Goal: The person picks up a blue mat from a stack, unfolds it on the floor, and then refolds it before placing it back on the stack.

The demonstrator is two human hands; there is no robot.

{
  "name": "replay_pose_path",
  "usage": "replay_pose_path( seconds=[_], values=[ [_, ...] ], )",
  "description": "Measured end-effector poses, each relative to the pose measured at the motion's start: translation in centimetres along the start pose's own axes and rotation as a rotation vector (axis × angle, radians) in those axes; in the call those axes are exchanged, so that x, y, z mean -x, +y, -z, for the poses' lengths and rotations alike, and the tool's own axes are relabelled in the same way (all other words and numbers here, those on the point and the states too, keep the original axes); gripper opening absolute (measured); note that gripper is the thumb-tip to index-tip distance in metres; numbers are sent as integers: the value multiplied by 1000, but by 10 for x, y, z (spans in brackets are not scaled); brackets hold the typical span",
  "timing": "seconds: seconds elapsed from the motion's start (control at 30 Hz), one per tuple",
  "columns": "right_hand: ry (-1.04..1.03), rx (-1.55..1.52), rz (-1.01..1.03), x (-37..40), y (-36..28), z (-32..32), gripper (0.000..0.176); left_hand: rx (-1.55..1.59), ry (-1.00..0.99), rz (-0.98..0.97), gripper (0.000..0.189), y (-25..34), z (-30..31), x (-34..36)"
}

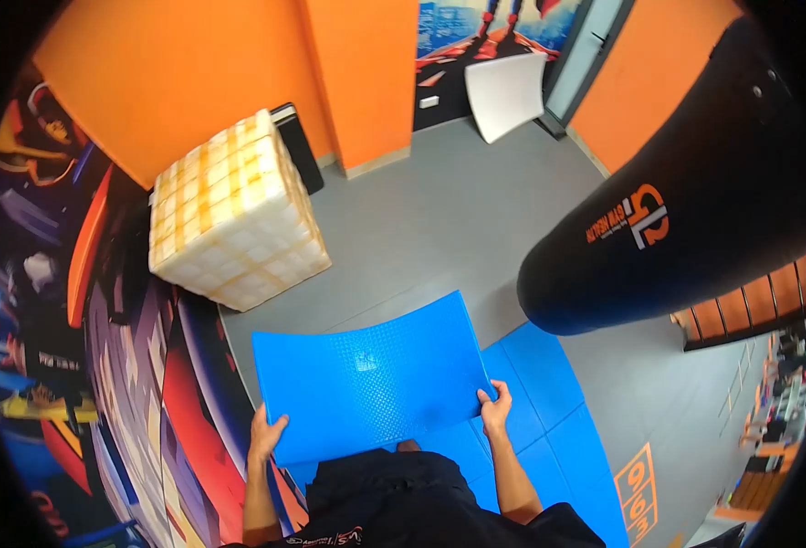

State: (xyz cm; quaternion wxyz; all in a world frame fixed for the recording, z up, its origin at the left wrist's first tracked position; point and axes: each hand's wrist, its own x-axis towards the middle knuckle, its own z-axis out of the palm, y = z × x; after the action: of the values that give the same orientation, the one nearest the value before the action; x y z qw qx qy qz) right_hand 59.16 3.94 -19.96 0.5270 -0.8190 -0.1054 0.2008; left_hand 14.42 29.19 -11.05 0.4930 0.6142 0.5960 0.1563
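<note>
A blue foam floor mat [330, 379] with a finely textured surface is held up in front of my body, sagging in the middle. My left hand [265, 433] is closed on its left edge, with the thumb on the upper face. On the opposite edge my right hand [494, 407] grips near the corner, thumb also on top. The fingers under the mat are hidden. Below it, more blue mats [535, 388] lie joined on the floor around my feet.
A large box wrapped in yellow tape [239, 215] stands at the left wall. A black punching bag [677, 201] hangs at the right. A white curved panel [507, 96] leans near the door. The grey floor [421, 219] extends beyond the mats.
</note>
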Motion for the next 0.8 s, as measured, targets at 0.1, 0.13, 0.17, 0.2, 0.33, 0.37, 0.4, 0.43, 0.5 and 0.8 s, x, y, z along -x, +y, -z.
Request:
replay_pose_path(
  seconds=[0.1, 0.13, 0.17, 0.2, 0.33, 0.37, 0.4, 0.43, 0.5, 0.8],
  values=[
    [-64, -15, 42, 10, -2, -14, 27, 92, 119, 84, 50, -33, 3, 44],
    [-95, 1, 64, 10, -1, -17, 26, 130, 123, 135, 49, -41, 5, 54],
    [-131, 26, 67, 10, 0, -20, 27, 169, 125, 185, 48, -51, 6, 64],
    [-152, 36, 69, 12, 3, -23, 26, 162, 150, 192, 47, -64, 6, 74],
    [-196, 22, 21, 13, 20, -46, 32, 137, 256, 125, 45, -140, -2, 89],
    [-167, -6, 3, 8, 27, -59, 34, 175, 286, 93, 46, -160, -7, 85],
    [-136, -23, -25, 7, 36, -66, 36, 211, 309, 72, 47, -178, -14, 88],
    [-117, 37, 52, 7, 46, -73, 43, 272, 306, 157, 45, -188, -17, 92],
    [-101, -79, 62, 7, 56, -97, 49, 298, 325, 142, 46, -205, -28, 87],
    [-113, -385, -349, -67, 242, -233, 34, 478, 619, 111, 34, -373, -151, 25]
  ],
)
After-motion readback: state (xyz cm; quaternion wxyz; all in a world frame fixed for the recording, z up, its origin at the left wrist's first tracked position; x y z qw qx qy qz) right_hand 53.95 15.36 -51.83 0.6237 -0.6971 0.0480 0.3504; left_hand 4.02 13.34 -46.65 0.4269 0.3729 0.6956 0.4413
